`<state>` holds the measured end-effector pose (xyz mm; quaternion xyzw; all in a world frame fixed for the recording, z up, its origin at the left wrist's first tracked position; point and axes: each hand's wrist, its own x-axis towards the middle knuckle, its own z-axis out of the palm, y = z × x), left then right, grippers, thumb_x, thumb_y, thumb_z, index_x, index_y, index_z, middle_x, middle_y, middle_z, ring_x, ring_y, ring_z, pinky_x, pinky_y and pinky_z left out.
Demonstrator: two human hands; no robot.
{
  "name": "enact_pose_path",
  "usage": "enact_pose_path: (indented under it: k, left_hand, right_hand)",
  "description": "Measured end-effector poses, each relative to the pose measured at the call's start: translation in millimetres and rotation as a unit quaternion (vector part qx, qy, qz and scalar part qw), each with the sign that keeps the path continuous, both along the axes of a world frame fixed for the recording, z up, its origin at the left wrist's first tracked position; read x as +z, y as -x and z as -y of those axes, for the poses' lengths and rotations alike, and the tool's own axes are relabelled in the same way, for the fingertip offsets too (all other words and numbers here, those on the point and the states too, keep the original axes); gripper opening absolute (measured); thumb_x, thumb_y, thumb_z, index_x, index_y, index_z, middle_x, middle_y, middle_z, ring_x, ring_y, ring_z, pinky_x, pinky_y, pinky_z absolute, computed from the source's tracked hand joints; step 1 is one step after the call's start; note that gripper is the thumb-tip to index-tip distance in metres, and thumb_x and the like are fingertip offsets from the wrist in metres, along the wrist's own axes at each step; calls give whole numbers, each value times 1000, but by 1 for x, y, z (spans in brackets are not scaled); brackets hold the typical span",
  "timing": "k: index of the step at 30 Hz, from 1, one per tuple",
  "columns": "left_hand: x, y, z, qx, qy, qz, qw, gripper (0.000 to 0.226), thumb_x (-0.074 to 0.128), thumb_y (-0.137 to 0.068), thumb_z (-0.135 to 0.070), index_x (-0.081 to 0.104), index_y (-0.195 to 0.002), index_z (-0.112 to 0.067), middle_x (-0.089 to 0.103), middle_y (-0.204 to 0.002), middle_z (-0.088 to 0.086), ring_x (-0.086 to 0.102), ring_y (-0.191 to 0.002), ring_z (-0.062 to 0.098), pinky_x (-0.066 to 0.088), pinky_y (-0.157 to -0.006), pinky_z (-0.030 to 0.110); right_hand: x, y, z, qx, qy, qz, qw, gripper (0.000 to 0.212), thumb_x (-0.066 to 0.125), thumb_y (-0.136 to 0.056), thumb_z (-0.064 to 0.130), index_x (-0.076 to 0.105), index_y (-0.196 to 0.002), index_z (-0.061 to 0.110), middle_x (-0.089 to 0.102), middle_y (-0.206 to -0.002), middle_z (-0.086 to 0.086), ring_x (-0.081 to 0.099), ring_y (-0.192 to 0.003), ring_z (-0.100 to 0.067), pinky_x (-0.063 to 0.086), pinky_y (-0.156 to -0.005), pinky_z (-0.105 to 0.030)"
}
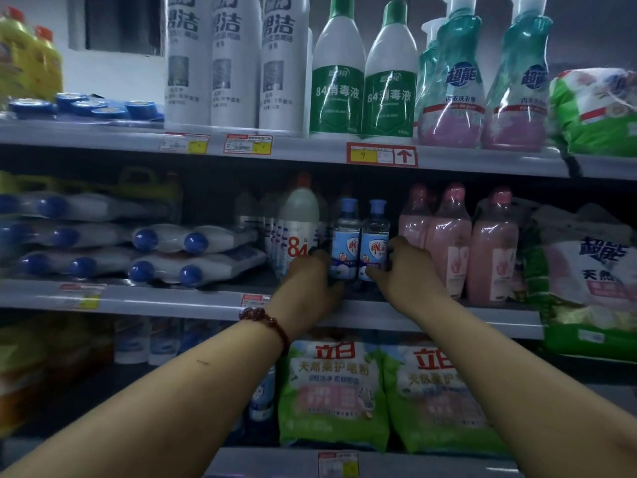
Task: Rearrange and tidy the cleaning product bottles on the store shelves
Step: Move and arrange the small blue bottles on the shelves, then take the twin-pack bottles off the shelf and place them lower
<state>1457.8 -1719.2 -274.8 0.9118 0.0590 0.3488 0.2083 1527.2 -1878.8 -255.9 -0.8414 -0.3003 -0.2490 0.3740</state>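
Note:
Two small clear bottles with blue caps stand side by side on the middle shelf [193, 300]. My left hand [315, 281] grips the left small bottle [345, 236] from its left side. My right hand [401, 267] holds the right small bottle [375, 236] from its right side, thumb on its label. Both bottles are upright and touch each other. A white "84" bottle [298, 229] with an orange cap stands just left of my left hand. Three pink bottles [451, 243] stand to the right of my right hand.
Flat packs of blue-capped white bottles [193, 243] lie stacked at the middle shelf's left. White cans, green "84" bottles [339, 88] and teal-pink bottles [455, 88] fill the top shelf. Green detergent bags [332, 391] sit below; another bag [586, 281] is at right.

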Motion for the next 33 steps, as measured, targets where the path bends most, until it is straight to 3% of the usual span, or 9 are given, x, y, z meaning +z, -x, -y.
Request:
enact_pose_path:
  k: [3,6,15,19,23,26,30,33]
  left_hand:
    - [-6,30,-9,11,-52,30,998,28,66,-87,-29,60,-111,-17,68,-108,5,67,-95,25,55,-75,33]
    - [-10,60,-24,71,-120,37,990,39,65,-86,-39,58,-119,-18,64,-114,7,63,-103,29,54,-80,38]
    - [0,135,-121,180,-196,49,963,44,62,-87,-44,59,-122,-17,65,-117,6,59,-107,31,51,-86,44]
    - [10,155,-170,214,-195,86,953,31,60,-91,-32,60,-118,-16,66,-113,7,61,-103,31,52,-84,43]
    - [17,153,-224,252,-159,60,953,24,60,-88,-14,55,-111,-11,61,-107,14,60,-100,38,49,-78,43]
    - [20,143,-261,248,-148,24,957,24,55,-89,-9,55,-113,-9,63,-104,19,62,-96,41,53,-77,44]
    - [27,123,-287,169,-176,10,970,34,63,-90,-16,57,-123,-18,66,-114,9,65,-102,30,53,-86,41]
    - [32,105,-296,150,-196,-13,969,37,64,-90,-25,55,-126,-25,64,-120,4,63,-105,28,51,-89,41]
  right_hand:
    - [-5,23,-2,-1,48,61,997,45,68,-89,26,52,-129,13,56,-125,-9,57,-113,-27,50,-93,-38]
    - [-7,50,-16,31,104,82,991,58,66,-91,29,43,-142,15,48,-138,-6,49,-126,-26,44,-104,-39]
    - [-1,91,-103,114,135,97,980,55,63,-90,28,42,-141,17,45,-143,-4,49,-125,-27,46,-100,-45]
    - [7,86,-150,140,133,116,974,38,63,-90,22,50,-125,20,51,-133,-4,54,-117,-29,48,-94,-44]
    - [14,67,-187,155,133,113,972,52,63,-91,17,47,-141,22,45,-145,0,50,-126,-25,42,-104,-34]
    - [17,50,-205,164,139,99,972,52,60,-90,14,48,-139,29,46,-142,2,50,-125,-23,42,-103,-36]
    - [19,27,-227,180,141,107,968,50,56,-85,8,52,-128,32,52,-130,2,54,-116,-22,44,-97,-36]
    - [22,13,-241,173,183,119,960,59,55,-86,8,45,-139,32,49,-142,1,51,-126,-22,41,-104,-36]
